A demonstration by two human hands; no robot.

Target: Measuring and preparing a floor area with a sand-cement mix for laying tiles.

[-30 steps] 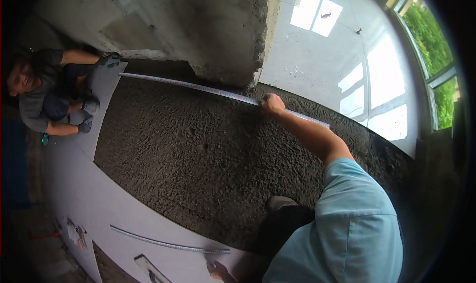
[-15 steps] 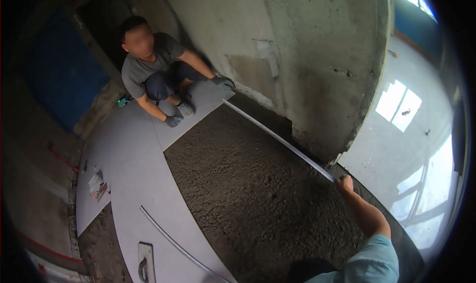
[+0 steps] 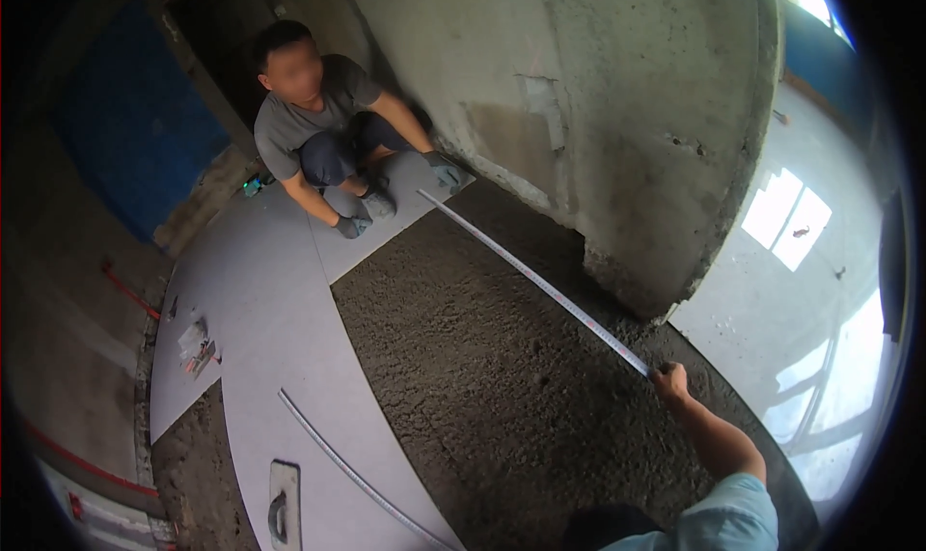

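Note:
My right hand (image 3: 669, 381) is closed around the near end of a long pale tape measure blade (image 3: 540, 283), marked with fine graduations and some red. The blade stretches away to the upper left above dark, rough mortar (image 3: 463, 358). Its far end overlaps the edge of a light grey floor tile (image 3: 338, 228); whether it touches the tile I cannot tell. No part of my left hand shows.
A co-worker (image 3: 323, 136) in gloves squats on the far tiles by the concrete wall (image 3: 463, 68). On the left tiles lie a trowel-like float (image 3: 285, 508), a curved silvery strip (image 3: 352, 479) and small items (image 3: 198, 346). Glossy tile (image 3: 752, 300) covers the right side.
The tape's far end has swung left, away from the wall and over the far tile's edge. My view has shifted slightly. The co-worker's hand by the wall has moved a little nearer.

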